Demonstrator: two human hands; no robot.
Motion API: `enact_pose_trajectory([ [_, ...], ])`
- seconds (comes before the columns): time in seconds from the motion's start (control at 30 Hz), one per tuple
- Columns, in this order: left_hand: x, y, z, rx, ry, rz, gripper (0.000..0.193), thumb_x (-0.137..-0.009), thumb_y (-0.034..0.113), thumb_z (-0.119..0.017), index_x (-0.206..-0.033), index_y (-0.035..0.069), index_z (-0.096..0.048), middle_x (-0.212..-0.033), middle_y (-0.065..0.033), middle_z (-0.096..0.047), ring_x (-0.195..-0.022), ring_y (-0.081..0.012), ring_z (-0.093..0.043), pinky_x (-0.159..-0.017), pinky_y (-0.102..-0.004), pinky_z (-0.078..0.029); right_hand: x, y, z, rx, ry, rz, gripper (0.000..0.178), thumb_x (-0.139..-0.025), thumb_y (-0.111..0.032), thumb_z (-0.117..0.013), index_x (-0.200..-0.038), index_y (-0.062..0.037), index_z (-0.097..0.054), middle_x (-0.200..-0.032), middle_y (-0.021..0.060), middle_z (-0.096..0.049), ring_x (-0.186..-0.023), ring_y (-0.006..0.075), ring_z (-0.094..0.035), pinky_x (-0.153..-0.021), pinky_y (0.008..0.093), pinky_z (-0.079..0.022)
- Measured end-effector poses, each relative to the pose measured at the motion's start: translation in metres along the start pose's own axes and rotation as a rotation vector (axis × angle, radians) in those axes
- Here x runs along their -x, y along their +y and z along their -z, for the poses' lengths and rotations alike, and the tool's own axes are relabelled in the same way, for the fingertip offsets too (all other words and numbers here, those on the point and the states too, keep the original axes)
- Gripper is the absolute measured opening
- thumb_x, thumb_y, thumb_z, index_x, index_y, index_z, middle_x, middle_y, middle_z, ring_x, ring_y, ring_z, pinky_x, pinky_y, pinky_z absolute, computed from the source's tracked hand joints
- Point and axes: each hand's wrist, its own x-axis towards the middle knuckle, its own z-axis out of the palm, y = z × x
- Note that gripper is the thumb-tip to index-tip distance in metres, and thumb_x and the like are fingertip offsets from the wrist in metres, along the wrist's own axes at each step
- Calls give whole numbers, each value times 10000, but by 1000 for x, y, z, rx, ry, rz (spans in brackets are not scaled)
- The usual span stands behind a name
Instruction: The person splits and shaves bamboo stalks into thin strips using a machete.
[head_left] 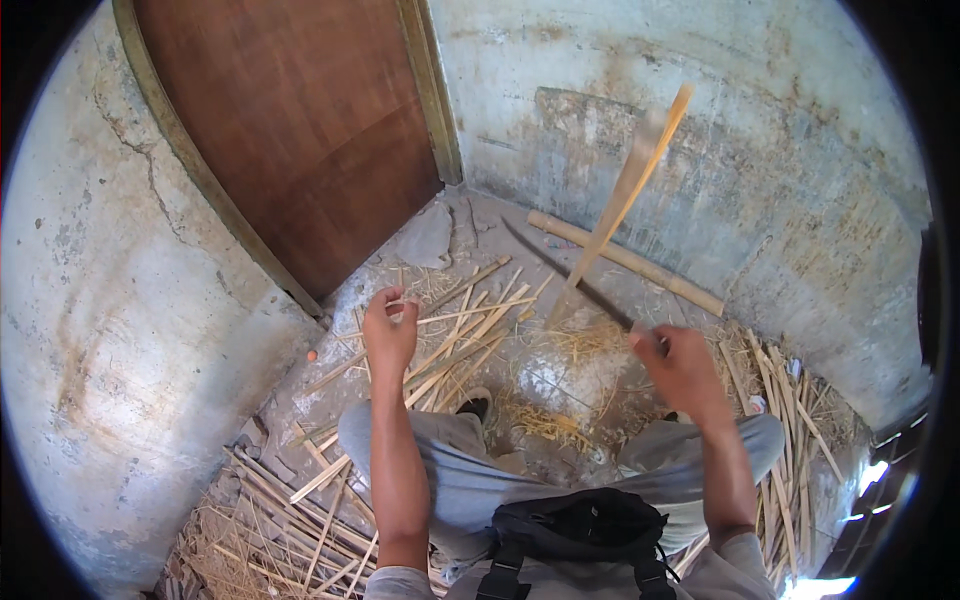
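Observation:
My right hand point(682, 372) is wrapped round the handle of a long, dark-bladed knife point(606, 302). Its blade slants away to the far left and crosses the lower part of a split bamboo piece point(622, 195). That bamboo stands tilted to the right, its pale top partly smeared by motion, and neither hand touches it. On the left, my left hand point(390, 325) is raised with fingers loosely curled and a gap to the thumb; I see nothing held in it. Below and beside it lie split bamboo strips point(480, 325) on the floor.
A round bamboo pole point(630, 262) lies along the right wall point(800, 150). More strips are heaped at the lower left point(300, 525) and by my right knee point(785, 460). Shavings point(550, 422) lie between my feet. A brown door point(290, 120) is ahead; a black waist bag point(580, 525) sits at my lap.

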Motion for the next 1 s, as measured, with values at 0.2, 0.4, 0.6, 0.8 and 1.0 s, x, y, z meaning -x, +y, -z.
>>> enact_pose_trajectory([
  [0.2, -2, -3, 5, 16, 18, 32, 313, -854, 124, -694, -1112, -34, -613, -1069, -161, -661, -890, -221, -665, -743, -348, -509, -22, -48, 75, 89, -9, 59, 449, -903, -346, -639, -741, 73, -617, -575, 231, -498, -525, 369, -468, -557, 440, -408],
  [0.4, -1, 2, 4, -28, 10, 39, 317, -850, 132, -697, -1108, -34, -614, -1066, -170, -659, -900, -234, -665, -773, -361, -515, -50, -40, 63, 161, -190, 41, 461, -916, -341, -626, -732, 81, -615, -542, 215, -485, -491, 305, -468, -555, 432, -417],
  [0.6, -3, -1, -2, -32, 9, -9, 314, -844, 119, -689, -1107, -34, -611, -1066, -175, -656, -904, -246, -665, -792, -367, -515, -64, 30, -17, 118, -285, -44, 509, -914, -397, -602, -793, 96, -630, -653, 248, -586, -586, 361, -592, -590, 454, -462],
  [0.8, -3, 1, -2, -31, -3, 3, 326, -841, 128, -692, -1112, -33, -606, -1070, -178, -655, -902, -252, -664, -786, -371, -516, -50, 80, -126, 106, -48, 86, 528, -924, -423, -568, -789, 85, -618, -754, 283, -621, -718, 449, -630, -671, 505, -487],
  [1.0, 3, -5, 7, -81, 45, -1, 316, -836, 127, -691, -1103, -22, -609, -1069, -185, -653, -890, -279, -657, -776, -388, -513, -19, 59, -106, -89, -20, 61, 457, -922, -374, -604, -758, 52, -598, -617, 210, -524, -571, 335, -533, -558, 438, -409],
])
